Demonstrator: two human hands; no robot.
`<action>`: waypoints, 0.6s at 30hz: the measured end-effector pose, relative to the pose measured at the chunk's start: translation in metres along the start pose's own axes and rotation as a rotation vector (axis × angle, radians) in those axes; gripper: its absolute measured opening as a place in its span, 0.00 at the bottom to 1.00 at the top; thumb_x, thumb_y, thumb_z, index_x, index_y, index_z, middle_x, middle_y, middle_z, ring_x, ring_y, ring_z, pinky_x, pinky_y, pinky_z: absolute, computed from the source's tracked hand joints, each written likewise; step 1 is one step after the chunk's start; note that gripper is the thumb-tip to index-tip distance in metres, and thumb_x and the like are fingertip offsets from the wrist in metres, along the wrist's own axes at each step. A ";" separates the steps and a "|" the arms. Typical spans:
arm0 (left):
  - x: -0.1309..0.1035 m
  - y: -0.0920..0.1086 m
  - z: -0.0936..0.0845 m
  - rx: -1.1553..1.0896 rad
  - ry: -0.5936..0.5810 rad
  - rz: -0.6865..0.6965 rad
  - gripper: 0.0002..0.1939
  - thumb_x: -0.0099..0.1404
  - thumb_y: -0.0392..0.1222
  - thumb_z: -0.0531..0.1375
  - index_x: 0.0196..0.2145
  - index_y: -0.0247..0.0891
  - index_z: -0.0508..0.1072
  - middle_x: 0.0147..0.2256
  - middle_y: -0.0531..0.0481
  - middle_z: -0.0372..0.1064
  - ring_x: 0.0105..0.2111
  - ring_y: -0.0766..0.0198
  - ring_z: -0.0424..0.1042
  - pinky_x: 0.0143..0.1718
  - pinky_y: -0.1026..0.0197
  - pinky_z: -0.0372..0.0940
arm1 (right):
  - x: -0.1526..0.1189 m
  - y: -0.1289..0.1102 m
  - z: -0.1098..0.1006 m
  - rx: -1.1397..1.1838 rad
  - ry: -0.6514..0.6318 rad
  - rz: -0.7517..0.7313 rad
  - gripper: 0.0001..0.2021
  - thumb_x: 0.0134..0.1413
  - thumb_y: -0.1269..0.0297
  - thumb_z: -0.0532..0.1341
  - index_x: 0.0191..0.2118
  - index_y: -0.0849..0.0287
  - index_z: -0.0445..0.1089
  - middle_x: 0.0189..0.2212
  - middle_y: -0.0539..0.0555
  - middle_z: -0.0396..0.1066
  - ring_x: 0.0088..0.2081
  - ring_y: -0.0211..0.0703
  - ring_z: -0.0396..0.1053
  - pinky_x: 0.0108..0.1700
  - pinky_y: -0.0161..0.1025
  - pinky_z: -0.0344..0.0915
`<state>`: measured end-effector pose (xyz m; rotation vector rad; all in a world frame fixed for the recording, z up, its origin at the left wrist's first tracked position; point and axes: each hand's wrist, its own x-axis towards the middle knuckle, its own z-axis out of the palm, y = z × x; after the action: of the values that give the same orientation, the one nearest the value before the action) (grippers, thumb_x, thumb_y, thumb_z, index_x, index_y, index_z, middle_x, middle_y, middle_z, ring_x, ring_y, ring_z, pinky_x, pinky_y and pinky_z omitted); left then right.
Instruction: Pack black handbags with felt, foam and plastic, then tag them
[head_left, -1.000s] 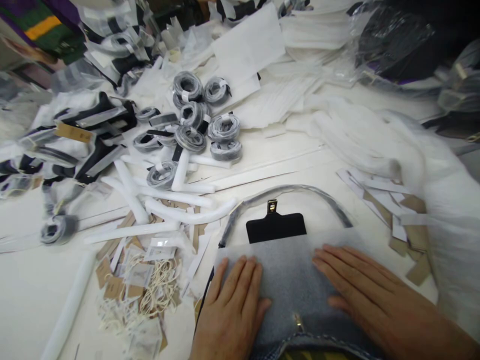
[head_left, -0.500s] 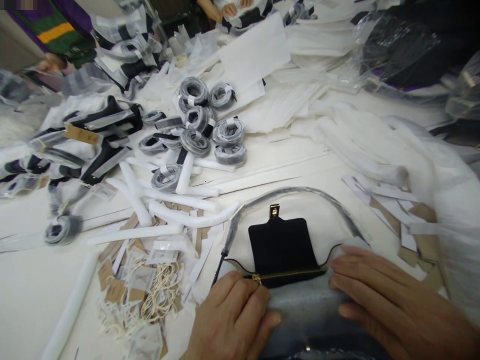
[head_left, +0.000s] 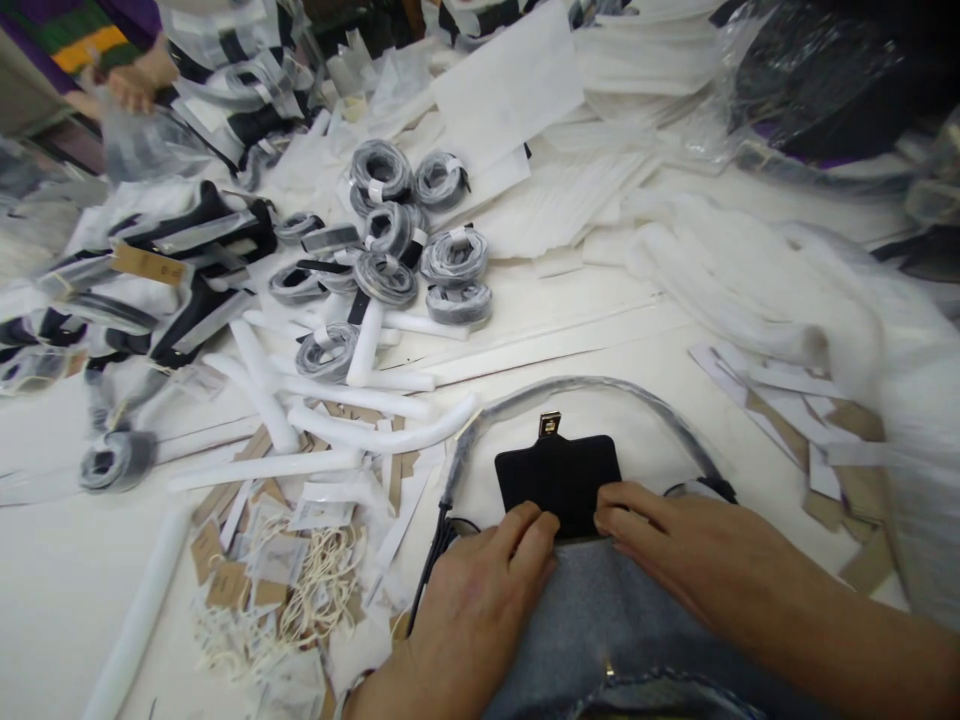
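Observation:
A dark bag (head_left: 577,610) lies at the bottom centre, its front under thin greyish wrapping. Its black flap (head_left: 555,475) points away from me, with a gold clasp (head_left: 550,424) at the tip. Beyond it arches the plastic-wrapped handle (head_left: 592,384). My left hand (head_left: 480,590) has its fingers closed at the left base of the flap, gripping the bag's top edge. At the flap's right base, my right hand (head_left: 667,540) pinches the same edge. The zipper is hidden between and under the hands.
Wrapped strap coils (head_left: 386,278) lie beyond white foam rods (head_left: 382,435). Tags with cream strings (head_left: 322,580) are left of the bag, card strips (head_left: 810,430) right. Wrapped black items (head_left: 202,230) pile at far left, near another person's hand (head_left: 131,88). White sheets (head_left: 510,90) lie at the back.
Both my hands have moved inward along the bag's top edge to the flap's base, covering the gold zipper. The other person's hand at upper left has risen and holds clear plastic.

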<state>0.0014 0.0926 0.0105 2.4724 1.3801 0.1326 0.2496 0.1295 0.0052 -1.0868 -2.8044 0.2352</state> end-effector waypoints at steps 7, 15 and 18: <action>0.000 0.021 0.002 0.152 0.287 0.119 0.18 0.76 0.36 0.44 0.45 0.38 0.74 0.52 0.48 0.74 0.51 0.56 0.71 0.62 0.46 0.57 | -0.008 -0.014 -0.005 0.033 0.199 -0.102 0.17 0.58 0.80 0.49 0.43 0.59 0.71 0.45 0.57 0.75 0.44 0.48 0.70 0.49 0.46 0.65; -0.028 0.034 0.013 0.230 0.242 0.159 0.25 0.74 0.54 0.49 0.59 0.36 0.69 0.56 0.42 0.71 0.57 0.50 0.69 0.60 0.47 0.59 | -0.047 -0.025 0.010 -0.061 0.107 -0.128 0.27 0.69 0.47 0.50 0.60 0.62 0.66 0.60 0.58 0.67 0.61 0.54 0.62 0.60 0.55 0.58; -0.037 0.031 0.007 0.166 0.051 0.172 0.41 0.65 0.70 0.50 0.68 0.45 0.55 0.65 0.38 0.57 0.64 0.40 0.58 0.59 0.38 0.59 | -0.053 -0.028 0.006 -0.078 0.020 -0.106 0.34 0.63 0.43 0.56 0.66 0.60 0.59 0.66 0.58 0.59 0.64 0.59 0.56 0.62 0.61 0.55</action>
<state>0.0086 0.0441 0.0159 2.7423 1.2417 0.1249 0.2692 0.0729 0.0013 -0.9467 -2.8646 0.1047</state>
